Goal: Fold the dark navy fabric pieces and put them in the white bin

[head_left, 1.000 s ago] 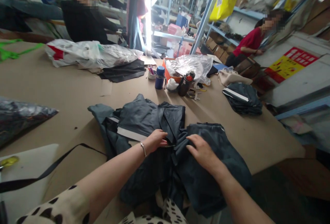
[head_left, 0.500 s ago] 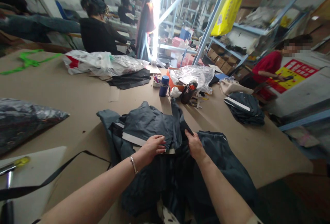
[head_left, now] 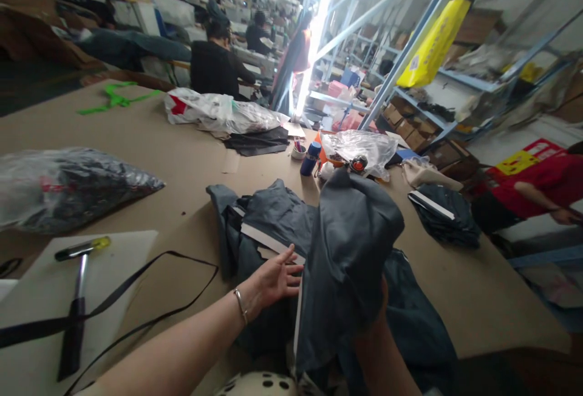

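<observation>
Dark grey-blue garments point(head_left: 277, 208) with white strips lie heaped at the near edge of the table. One garment piece point(head_left: 348, 250) is raised in front of me, a white strip running down its left edge. My right hand point(head_left: 381, 299) is behind this piece, mostly covered by it, its fingers hidden. My left hand point(head_left: 277, 276) has its fingers spread, palm toward the raised piece, close to its left edge and holding nothing.
A hammer point(head_left: 78, 299) lies on a white board point(head_left: 118, 256) at left, beside a black strap and a plastic-wrapped bundle point(head_left: 86, 189). Farther back are a blue bottle point(head_left: 311, 158) and plastic bags. Folded garments point(head_left: 444, 214) lie right, near a person in red point(head_left: 537, 186).
The garment piece by my right hand has been lifted and spread upward, covering much of that hand. My left hand's fingers have spread. The view has swung left.
</observation>
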Motion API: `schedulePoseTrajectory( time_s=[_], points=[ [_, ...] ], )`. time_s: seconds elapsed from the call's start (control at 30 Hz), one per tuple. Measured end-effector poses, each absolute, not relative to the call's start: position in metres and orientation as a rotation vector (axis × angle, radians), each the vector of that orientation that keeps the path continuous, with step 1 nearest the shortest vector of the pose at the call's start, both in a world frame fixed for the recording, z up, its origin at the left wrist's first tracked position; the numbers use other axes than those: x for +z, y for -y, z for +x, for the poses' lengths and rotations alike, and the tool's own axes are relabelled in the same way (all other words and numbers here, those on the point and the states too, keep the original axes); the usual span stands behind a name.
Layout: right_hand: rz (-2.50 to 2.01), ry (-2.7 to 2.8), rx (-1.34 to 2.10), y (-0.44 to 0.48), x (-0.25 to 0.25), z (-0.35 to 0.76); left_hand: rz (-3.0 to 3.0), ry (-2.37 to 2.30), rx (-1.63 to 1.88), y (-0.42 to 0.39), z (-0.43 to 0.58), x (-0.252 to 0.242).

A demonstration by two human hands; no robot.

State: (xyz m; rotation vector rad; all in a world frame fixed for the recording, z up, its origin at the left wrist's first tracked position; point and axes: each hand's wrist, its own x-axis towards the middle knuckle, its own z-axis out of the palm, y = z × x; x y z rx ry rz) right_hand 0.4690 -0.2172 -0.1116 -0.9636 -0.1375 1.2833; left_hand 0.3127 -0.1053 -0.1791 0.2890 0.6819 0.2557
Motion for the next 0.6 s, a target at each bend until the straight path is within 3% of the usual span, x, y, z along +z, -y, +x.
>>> schedulePoseTrajectory(
  time_s=[0.13, 0.23, 0.43, 0.6],
  points=[
    [-1.089, 0.236, 1.211, 0.215, -0.108, 0.478, 0.197, -0.452, 0.255, 0.115, 0.310, -0.168],
    [-1.328, 0.263, 1.080, 0.220, -0.121, 0.507, 0.306, -0.560, 0.385, 0.107, 0.304, -0.155],
    [-1.838, 0.834, 0.230, 0.229, -0.111, 0.531, 0.634, -0.803, 0.608, 0.086, 0.295, -0.141],
    [-1.774, 1.653, 0.410, 0.200, -0.080, 0.448, 0.808, -0.776, 0.760, 0.098, 0.312, -0.121]
  ],
)
